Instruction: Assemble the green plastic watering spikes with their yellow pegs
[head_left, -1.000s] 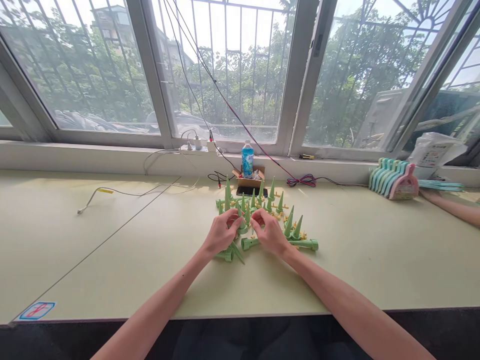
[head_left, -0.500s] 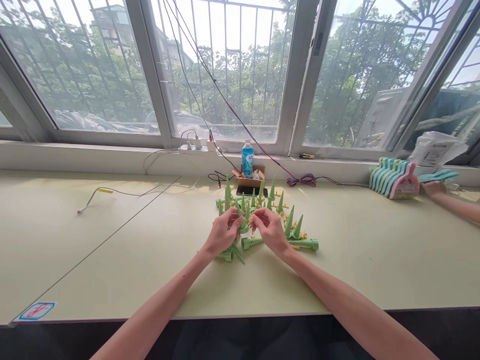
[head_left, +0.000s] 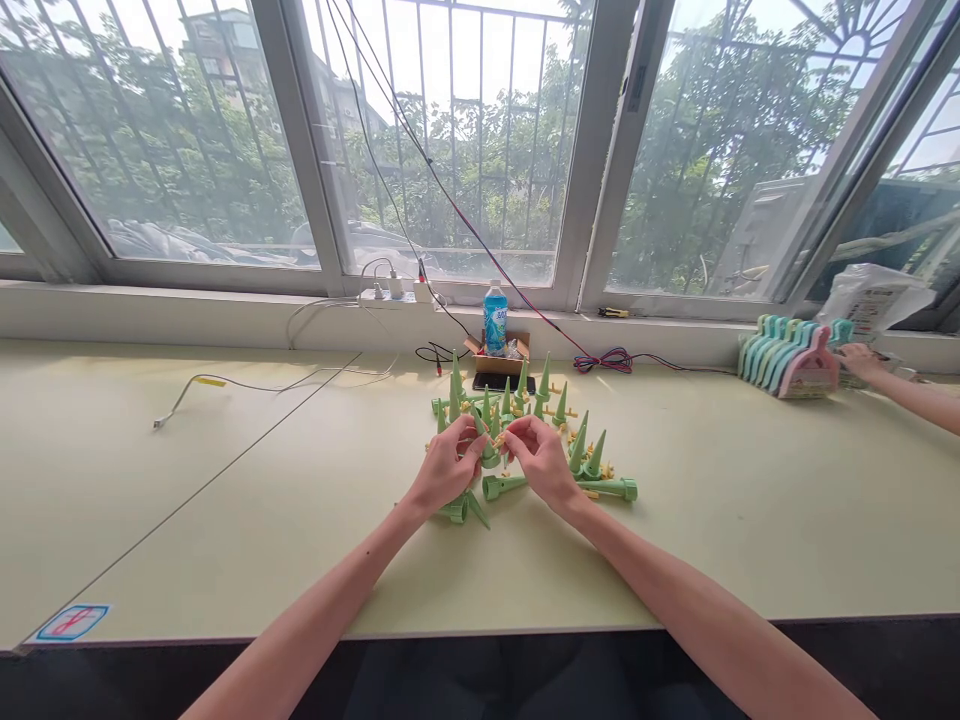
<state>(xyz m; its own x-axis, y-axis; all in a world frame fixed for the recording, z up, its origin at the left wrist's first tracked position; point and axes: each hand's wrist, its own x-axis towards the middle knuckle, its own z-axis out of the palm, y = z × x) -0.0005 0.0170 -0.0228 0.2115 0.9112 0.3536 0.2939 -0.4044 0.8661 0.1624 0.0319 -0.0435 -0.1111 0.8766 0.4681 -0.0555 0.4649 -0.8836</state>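
My left hand (head_left: pixel 451 462) is closed around a green plastic plant watering spike (head_left: pixel 489 456), its wide threaded end low and its tip leaning up to the left. Close against it, my right hand (head_left: pixel 537 458) pinches a small yellow valve piece (head_left: pixel 500 440) at the side of that spike; whether the piece sits in the spike I cannot tell. Several more green spikes (head_left: pixel 596 458) stand upright or lie around both hands. Small yellow pieces (head_left: pixel 606 470) are scattered among them. One spike lies flat (head_left: pixel 619 489) beside my right wrist.
Behind the spikes are a dark phone (head_left: pixel 491 382), an open cardboard box (head_left: pixel 501 365) and a bottle of blue liquid (head_left: pixel 495 320). Coiled cable (head_left: pixel 611 360) lies at the sill. At right, another person's hand (head_left: pixel 860 359) touches a row of pastel hangers (head_left: pixel 787 355). A white cable (head_left: pixel 247 385) crosses the left.
My right hand's yellow piece now meets the side of the spike, which has shifted slightly. At far right, the other person's hand has moved up and left with a turquoise item to the pastel row.
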